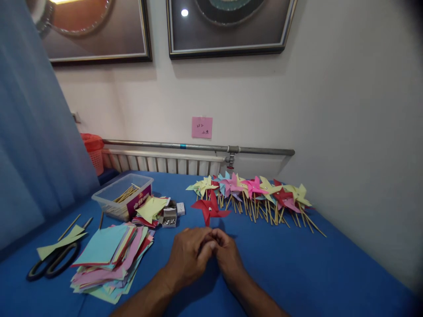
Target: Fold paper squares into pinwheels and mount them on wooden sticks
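Just beyond my fingertips a red paper pinwheel [210,209] faces me, a silver pin at its middle. My left hand [191,252] and my right hand [226,252] meet below it, fingers curled in and touching. Both hands appear closed on the pinwheel's stick, which they hide. Behind it, a row of finished pinwheels [254,186] in yellow, pink, blue and red lies with sticks pointing toward me. Left of my hands sits a pile of coloured paper squares [105,247].
A clear plastic box [112,203] holds wooden sticks. Near it are yellow cut paper [151,208] and a small box of metal pins [169,218]. Black-handled scissors [54,260] lie far left, partly under paper scraps. A pipe [165,144] and radiator run along the wall.
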Demonstrator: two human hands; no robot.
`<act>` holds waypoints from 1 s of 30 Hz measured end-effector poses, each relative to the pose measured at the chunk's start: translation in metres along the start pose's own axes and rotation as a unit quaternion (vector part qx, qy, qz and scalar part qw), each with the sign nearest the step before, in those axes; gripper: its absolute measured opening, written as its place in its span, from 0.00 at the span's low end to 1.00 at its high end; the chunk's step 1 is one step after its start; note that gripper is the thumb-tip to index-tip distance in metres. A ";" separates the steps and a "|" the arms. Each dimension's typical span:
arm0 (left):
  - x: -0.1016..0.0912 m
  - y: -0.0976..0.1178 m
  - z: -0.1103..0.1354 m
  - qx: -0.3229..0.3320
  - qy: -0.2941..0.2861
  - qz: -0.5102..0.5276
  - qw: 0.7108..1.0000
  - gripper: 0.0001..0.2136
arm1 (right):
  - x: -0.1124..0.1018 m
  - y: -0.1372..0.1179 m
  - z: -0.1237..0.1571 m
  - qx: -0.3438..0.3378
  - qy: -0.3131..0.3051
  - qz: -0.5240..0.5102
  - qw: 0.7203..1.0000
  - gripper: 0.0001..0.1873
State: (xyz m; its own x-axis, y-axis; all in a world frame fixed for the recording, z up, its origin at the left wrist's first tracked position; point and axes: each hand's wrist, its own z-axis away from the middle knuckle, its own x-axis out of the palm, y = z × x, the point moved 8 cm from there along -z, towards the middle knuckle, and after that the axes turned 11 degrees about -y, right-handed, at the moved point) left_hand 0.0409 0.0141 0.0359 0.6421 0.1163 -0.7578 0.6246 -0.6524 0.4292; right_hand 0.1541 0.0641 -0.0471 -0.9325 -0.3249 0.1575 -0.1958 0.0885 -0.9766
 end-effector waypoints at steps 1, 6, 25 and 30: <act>0.002 0.000 0.000 -0.003 -0.007 -0.004 1.000 0.10 | 0.000 -0.001 0.000 -0.001 0.001 0.001 1.000 0.24; -0.001 -0.009 0.001 -0.026 0.028 -0.045 0.998 0.12 | -0.001 -0.002 0.001 0.004 0.005 0.032 0.999 0.23; 0.015 -0.027 -0.001 -0.121 -0.045 0.006 0.992 0.12 | -0.009 -0.002 0.000 0.011 0.046 0.017 0.999 0.23; 0.024 -0.040 0.000 -0.198 -0.101 0.049 0.974 0.09 | -0.015 -0.011 0.002 -0.009 0.077 0.018 0.997 0.23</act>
State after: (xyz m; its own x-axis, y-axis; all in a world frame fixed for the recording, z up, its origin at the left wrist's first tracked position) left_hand 0.0315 0.0431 0.0012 0.6317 -0.1079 -0.7677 0.7127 -0.3090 0.6298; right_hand 0.1711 0.0663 -0.0392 -0.9742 -0.1736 0.1441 -0.1653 0.1147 -0.9796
